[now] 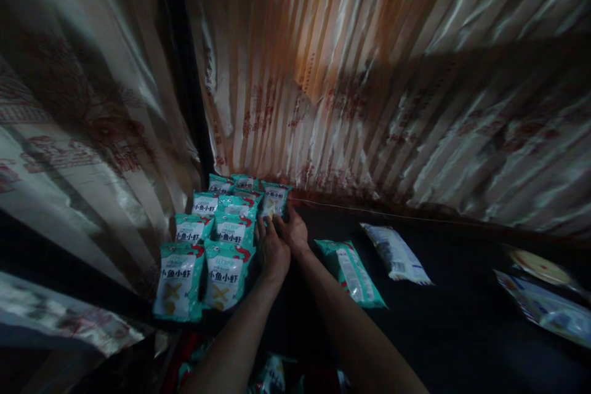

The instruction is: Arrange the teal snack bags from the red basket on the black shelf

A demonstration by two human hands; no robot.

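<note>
Settling the teal packet [275, 198] near the far-left corner of the tabletop [443, 332] looks like my step; left hand [274, 255] and right hand [295, 233] frame its near end, fingers' grip unclear; next likely calls for squaring it beside the packet rows [229, 233].

teal bags [177, 283], labelled “小鱼小虾”
</note>
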